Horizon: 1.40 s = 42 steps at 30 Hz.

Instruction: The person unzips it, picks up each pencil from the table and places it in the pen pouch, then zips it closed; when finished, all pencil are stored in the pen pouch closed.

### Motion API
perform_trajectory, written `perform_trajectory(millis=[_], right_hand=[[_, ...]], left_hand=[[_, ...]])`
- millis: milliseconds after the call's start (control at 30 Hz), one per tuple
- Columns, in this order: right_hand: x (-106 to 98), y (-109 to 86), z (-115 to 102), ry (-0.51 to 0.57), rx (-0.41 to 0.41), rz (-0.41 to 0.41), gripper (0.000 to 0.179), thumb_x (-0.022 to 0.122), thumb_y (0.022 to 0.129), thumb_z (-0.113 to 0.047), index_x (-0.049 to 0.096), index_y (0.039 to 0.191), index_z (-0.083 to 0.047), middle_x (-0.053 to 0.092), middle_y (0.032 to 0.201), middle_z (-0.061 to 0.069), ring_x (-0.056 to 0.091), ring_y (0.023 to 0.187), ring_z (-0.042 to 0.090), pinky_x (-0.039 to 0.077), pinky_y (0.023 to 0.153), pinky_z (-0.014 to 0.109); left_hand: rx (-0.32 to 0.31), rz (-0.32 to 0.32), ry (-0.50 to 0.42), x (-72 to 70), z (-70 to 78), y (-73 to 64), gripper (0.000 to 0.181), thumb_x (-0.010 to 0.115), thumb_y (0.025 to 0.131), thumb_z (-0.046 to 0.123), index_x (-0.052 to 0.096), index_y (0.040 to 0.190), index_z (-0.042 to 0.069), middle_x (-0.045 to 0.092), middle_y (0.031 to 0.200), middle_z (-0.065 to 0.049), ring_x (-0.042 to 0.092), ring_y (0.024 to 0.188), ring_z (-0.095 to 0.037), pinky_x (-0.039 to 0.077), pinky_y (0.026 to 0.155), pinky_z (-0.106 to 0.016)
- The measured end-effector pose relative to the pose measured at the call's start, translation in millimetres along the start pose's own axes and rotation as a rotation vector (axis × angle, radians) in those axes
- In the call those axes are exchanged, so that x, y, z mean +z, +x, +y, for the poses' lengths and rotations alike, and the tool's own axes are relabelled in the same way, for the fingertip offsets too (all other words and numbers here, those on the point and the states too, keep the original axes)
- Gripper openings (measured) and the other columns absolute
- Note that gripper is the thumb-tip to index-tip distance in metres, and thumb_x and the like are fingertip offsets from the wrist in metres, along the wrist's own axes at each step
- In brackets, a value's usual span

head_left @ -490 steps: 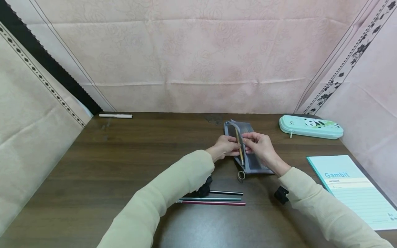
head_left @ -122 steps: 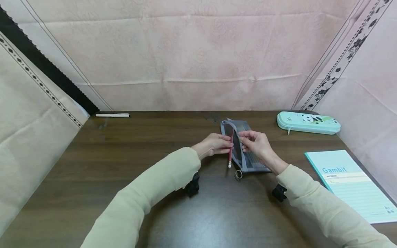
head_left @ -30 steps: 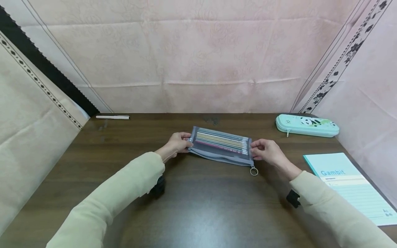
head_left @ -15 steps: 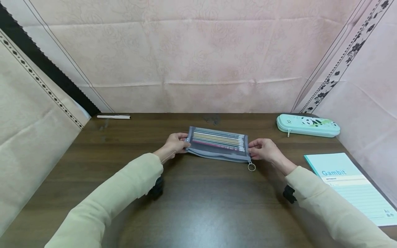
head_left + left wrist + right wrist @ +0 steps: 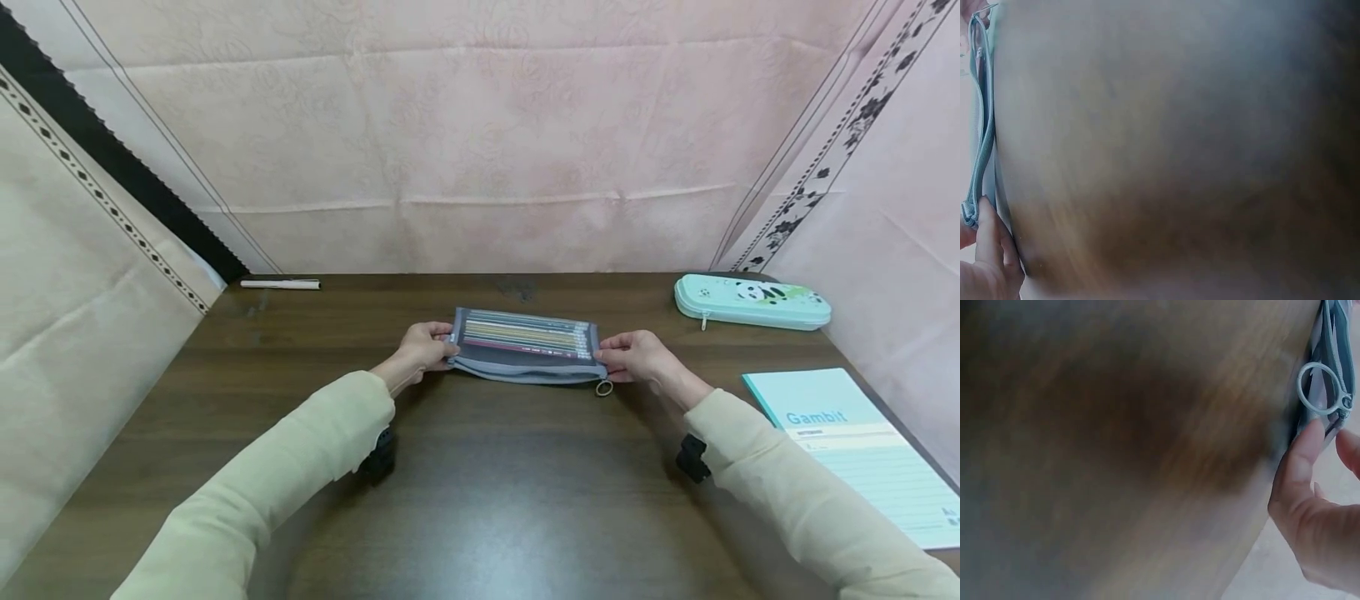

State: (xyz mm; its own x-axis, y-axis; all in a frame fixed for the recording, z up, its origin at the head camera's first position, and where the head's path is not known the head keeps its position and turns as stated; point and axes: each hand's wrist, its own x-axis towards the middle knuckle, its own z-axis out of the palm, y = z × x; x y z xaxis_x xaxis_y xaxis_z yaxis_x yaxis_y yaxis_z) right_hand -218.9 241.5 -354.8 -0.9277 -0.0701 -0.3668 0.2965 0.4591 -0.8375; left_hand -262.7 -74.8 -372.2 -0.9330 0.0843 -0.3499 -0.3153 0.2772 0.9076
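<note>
A grey-blue zip pencil pouch point(image 5: 525, 346) with a see-through side lies lengthwise before me, a row of several pencils point(image 5: 525, 335) visible inside. Its zipped edge faces me, and the zip gapes in both wrist views. My left hand point(image 5: 422, 352) pinches the pouch's left end between thumb and fingers. At the opposite end, the thumb and fingers of my right hand point(image 5: 641, 362) pinch the corner beside the zip's ring pull point(image 5: 603, 388). The ring also shows up close in the right wrist view, just above the fingertips.
A mint panda pencil case point(image 5: 752, 302) sits at the back right of the brown table point(image 5: 480, 483). Nearer on that side lies a Gambit notepad point(image 5: 855, 450). One white pen point(image 5: 280, 284) rests along the far left edge. Pale cloth point(image 5: 480, 133) hangs behind.
Loose pencils from earlier are off the tabletop; the left hand held a red one at the pouch's mouth. The pouch has turned lengthwise, and its near right corner has shifted slightly away from me.
</note>
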Motion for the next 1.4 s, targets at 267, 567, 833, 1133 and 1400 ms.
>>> perform_trajectory(millis=[267, 567, 833, 1133, 1400], right_hand=[[-0.8, 1.2, -1.5, 0.190, 0.064, -0.073, 0.052, 0.057, 0.094, -0.010, 0.035, 0.136, 0.011, 0.056, 0.088, 0.002, 0.055, 0.071, 0.004, 0.054, 0.067, 0.016], [5.0, 2.7, -1.5, 0.305, 0.071, -0.085, 0.047, 0.055, 0.094, -0.007, 0.037, 0.133, 0.012, 0.061, 0.078, -0.001, 0.059, 0.067, 0.005, 0.054, 0.064, 0.016], [7.8, 1.1, 0.3, 0.330, 0.045, -0.048, 0.041, 0.056, 0.094, -0.005, 0.040, 0.127, 0.012, 0.060, 0.076, -0.002, 0.058, 0.065, 0.004, 0.053, 0.061, 0.016], [13.4, -3.0, 1.1, 0.347, 0.020, -0.026, 0.044, 0.055, 0.094, -0.005, 0.038, 0.129, 0.014, 0.060, 0.078, -0.001, 0.059, 0.067, 0.004, 0.054, 0.062, 0.017], [14.1, -7.0, 0.8, 0.364, 0.015, -0.025, 0.043, 0.054, 0.094, -0.006, 0.038, 0.129, 0.013, 0.060, 0.082, 0.000, 0.060, 0.069, 0.004, 0.055, 0.065, 0.017]], left_hand=[[0.017, 0.019, 0.066, -3.8, 4.8, -0.9, 0.048, 0.061, 0.087, -0.004, 0.048, 0.133, 0.000, 0.054, 0.123, -0.017, 0.056, 0.099, -0.019, 0.054, 0.085, -0.038], [0.174, 0.116, 0.364, -12.8, 6.2, -1.7, 0.045, 0.067, 0.085, 0.006, 0.054, 0.128, 0.001, 0.060, 0.121, -0.016, 0.057, 0.108, -0.024, 0.051, 0.092, -0.037], [0.542, 0.217, 0.393, 14.7, 15.4, -17.0, 0.027, 0.069, 0.083, 0.005, 0.065, 0.109, 0.003, 0.066, 0.107, -0.013, 0.061, 0.098, -0.026, 0.052, 0.085, -0.036], [0.347, -0.214, 0.164, 104.4, 10.2, -58.6, 0.010, 0.070, 0.084, 0.007, 0.065, 0.092, 0.004, 0.069, 0.085, -0.008, 0.068, 0.073, -0.019, 0.056, 0.063, -0.024], [0.280, -0.273, 0.045, 144.5, 8.4, -67.2, 0.008, 0.068, 0.085, 0.003, 0.064, 0.092, 0.001, 0.068, 0.083, -0.006, 0.063, 0.071, -0.009, 0.057, 0.065, -0.022]])
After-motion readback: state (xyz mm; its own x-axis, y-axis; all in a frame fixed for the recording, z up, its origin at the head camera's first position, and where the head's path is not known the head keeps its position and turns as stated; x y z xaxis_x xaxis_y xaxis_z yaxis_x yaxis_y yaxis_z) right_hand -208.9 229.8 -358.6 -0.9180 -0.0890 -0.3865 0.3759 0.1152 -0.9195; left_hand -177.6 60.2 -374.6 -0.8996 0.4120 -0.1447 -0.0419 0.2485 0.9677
